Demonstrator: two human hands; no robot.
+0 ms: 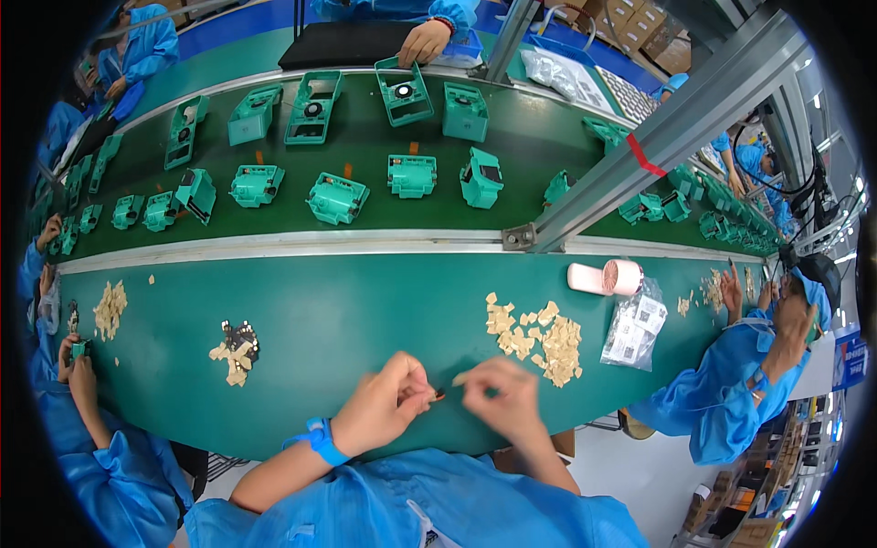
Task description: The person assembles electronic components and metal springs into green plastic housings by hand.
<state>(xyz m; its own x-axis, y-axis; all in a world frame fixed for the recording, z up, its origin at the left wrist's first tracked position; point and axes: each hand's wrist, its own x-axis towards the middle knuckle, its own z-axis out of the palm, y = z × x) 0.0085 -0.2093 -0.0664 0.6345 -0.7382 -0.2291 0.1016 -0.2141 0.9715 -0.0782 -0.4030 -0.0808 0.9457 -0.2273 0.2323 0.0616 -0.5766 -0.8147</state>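
Observation:
Above the near edge of the green bench, my left hand (391, 402) is closed in a pinch on a small dark part (439, 395) with a reddish tip. Its exact kind is too small to tell. Just to the right, my right hand (502, 397) is smeared by motion, thumb and forefinger curled together. A pale bit shows at its fingertips, but I cannot make out whether it is a held piece. Beyond that hand lies a loose pile of beige scraps (559, 349). Left of my hands sits a small heap of black parts (245, 334) partly covered by beige pieces (239, 362).
A pink handheld fan (605, 277) and a clear bag with white labels (634, 329) lie at the right. Behind a metal rail (365, 243), a conveyor belt (384, 151) carries several green housings (337, 198). A slanted metal post (658, 137) rises at the right. Co-workers sit at both sides.

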